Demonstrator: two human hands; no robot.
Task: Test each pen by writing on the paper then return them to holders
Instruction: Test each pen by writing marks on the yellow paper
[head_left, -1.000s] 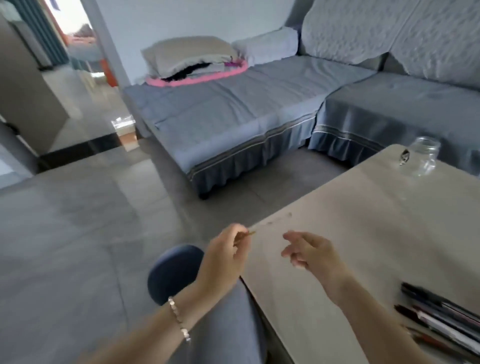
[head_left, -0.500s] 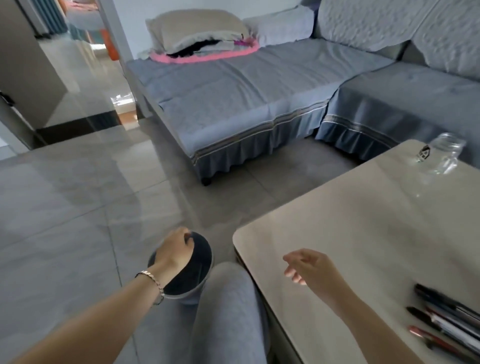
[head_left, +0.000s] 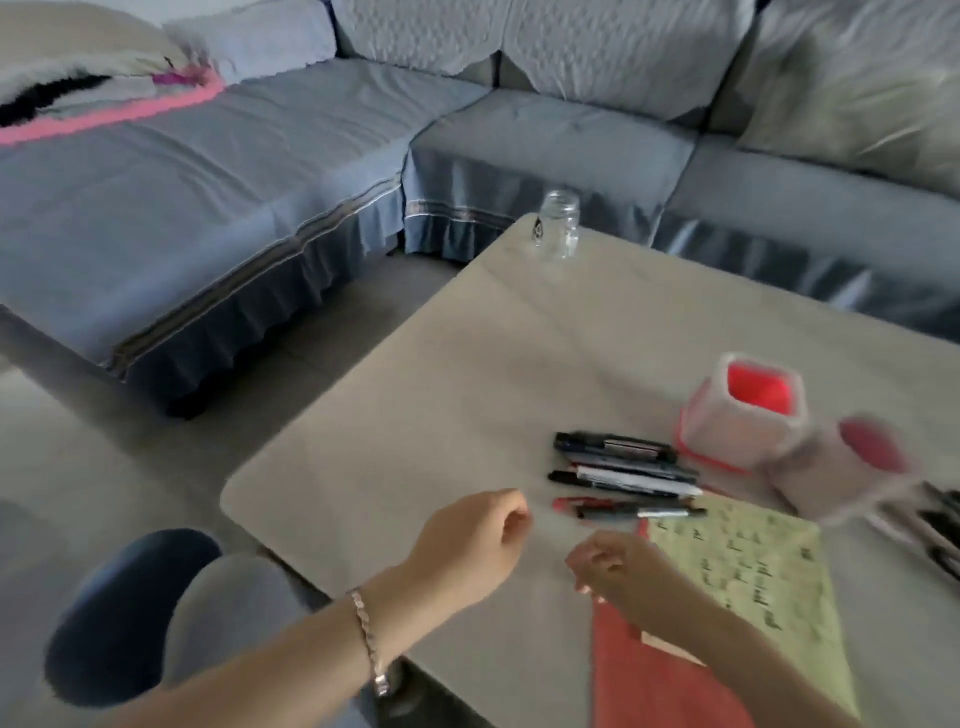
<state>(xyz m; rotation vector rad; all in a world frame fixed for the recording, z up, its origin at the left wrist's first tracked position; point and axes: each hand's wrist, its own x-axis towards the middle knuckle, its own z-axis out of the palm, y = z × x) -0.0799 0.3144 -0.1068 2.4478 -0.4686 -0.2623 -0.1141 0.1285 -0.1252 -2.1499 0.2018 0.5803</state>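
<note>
Beige table (head_left: 415, 415), sofa (head_left: 260, 182) behind. Left hand (head_left: 475, 540) and right hand (head_left: 621, 571) hover lower centre, loosely curled, empty (blurred). Pinch nearest red pen (head_left: 571, 503) mid-barrel; test on yellow paper (head_left: 753, 566).

The head view looks forward and down, close over the table (head_left: 415, 415).

Your round white holder with a red inside (head_left: 852, 467) is smeared by blur. The dark pens (head_left: 941, 522) beyond it run off the right edge. The marks on your yellow-green paper (head_left: 753, 566) are unreadable.

Pens (head_left: 623, 478) lie on the table (head_left: 441, 415), left of 2 holders (head_left: 743, 410), behind the paper (head_left: 753, 571).
</note>
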